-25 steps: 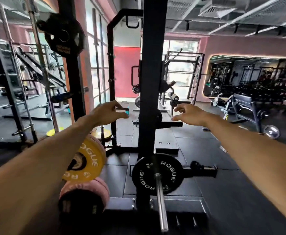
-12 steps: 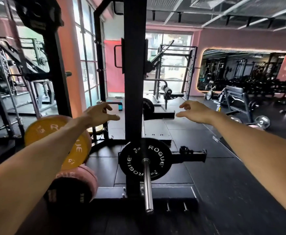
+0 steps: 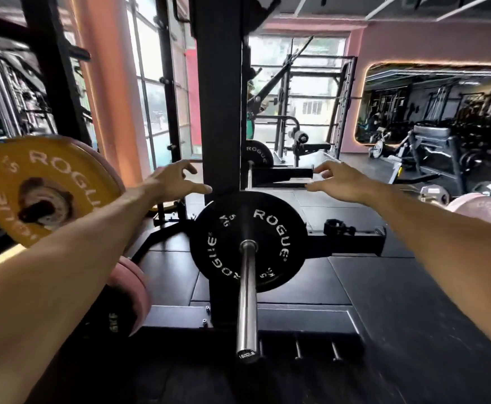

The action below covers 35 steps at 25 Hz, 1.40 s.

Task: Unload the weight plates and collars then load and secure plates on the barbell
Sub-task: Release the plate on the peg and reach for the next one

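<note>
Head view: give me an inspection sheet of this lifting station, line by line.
Surface: dark rubber floor tiles.
Job's things: black Rogue 5 kg plate on the barbell sleeve, no collar outboard of it; black collar lies on the rack's horizontal arm.
Clutter: yellow Rogue 15 plate and pink plate at left.
Hands: left hand and right hand open, above the plate, touching nothing.
Cables: nothing seen.
Surroundings: rack upright, windows, mirror, bench.
</note>
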Tool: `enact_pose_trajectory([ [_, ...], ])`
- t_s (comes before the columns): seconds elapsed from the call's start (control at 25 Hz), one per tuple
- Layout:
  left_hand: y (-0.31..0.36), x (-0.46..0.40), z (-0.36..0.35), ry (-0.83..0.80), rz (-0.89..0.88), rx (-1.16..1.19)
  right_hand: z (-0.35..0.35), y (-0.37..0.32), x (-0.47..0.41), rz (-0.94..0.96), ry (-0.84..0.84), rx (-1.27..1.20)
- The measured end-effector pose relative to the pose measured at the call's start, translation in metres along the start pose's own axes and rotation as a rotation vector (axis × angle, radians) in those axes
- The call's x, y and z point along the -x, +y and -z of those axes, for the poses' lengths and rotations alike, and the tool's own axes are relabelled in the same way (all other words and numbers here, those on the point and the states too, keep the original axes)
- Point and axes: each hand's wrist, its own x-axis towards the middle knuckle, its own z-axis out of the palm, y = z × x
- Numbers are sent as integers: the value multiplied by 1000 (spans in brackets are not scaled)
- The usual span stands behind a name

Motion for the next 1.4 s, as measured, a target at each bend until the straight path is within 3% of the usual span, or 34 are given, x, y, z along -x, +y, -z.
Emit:
enact_pose_trajectory([
  [0.24,-88,-55,-132,-84,97,2,-113,108,-71,-93,21,-1],
  [0.56,-156,-170,-238,58,57,76,-219,180,-179,-163,121,-5],
  [0.88,-184,-219,-281,268,45,271,-253,203,-249,-128,379,-196],
  [1.08,-197,-218,-282,274,38,340,-241,200,-260,-109,299,-141],
  [1.4,-193,-176,-272,262,30,347,-236,188,-220,-76,325,-144],
])
